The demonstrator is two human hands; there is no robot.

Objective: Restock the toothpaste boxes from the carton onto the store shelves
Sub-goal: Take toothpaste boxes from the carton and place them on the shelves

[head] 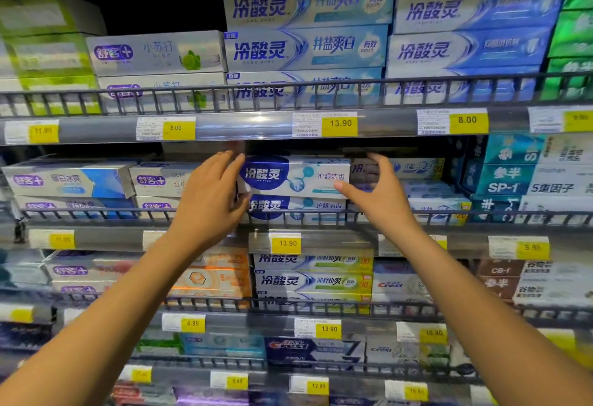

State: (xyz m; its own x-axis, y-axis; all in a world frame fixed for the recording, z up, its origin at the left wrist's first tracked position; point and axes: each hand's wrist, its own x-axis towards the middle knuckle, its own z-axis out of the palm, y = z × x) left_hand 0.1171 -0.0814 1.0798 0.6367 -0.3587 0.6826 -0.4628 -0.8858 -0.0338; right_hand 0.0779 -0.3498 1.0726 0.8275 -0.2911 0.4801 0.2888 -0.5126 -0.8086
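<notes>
A white and blue toothpaste box [298, 177] sits in the middle of the frame on the second shelf [96, 238] from the top, lying flat on a matching box [301, 208] behind the wire rail [449, 214]. The left hand [211, 193] clasps its left end, fingers close together running up past the top corner and the thumb tucked at the lower corner. The right hand [375, 193] pinches the right end, thumb on the printed front and fingers curled over the top. A yellow 13.90 price tag [286, 243] hangs on the shelf edge just below. The stacks of other toothpaste boxes [308, 49] fill the shelves above, below and to both sides.
</notes>
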